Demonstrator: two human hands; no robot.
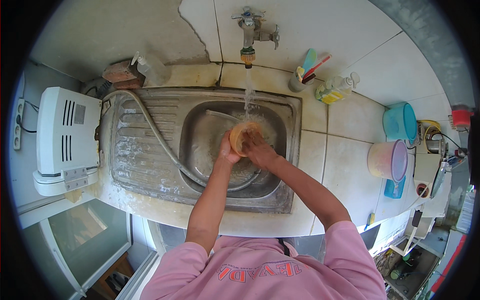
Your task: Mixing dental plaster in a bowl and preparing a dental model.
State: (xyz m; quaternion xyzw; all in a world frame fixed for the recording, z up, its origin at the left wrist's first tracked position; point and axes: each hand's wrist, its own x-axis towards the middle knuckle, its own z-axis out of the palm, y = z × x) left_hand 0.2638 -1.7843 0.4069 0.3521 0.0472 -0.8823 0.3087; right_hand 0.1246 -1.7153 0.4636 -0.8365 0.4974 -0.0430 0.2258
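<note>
Over the sink basin, my left hand (230, 150) is closed on the left side of an orange bowl (238, 134). The bowl is tilted, its mouth turned to the right. At that mouth is my right hand (259, 151), its fingers stretched and reaching inside; the fingertips are partly hidden, and I cannot see anything held in them. A stream of water (248, 92) falls from the metal tap (248, 37) just above the bowl and splashes around it.
A grey hose (152, 127) curves across the ribbed drainboard (145, 155) into the steel basin (187, 135). Behind stand bricks (124, 75), a clear pump bottle (154, 69), a brush cup (300, 81) and a soap bottle (336, 90). Tubs (387, 161) stand right, a white appliance (70, 135) left.
</note>
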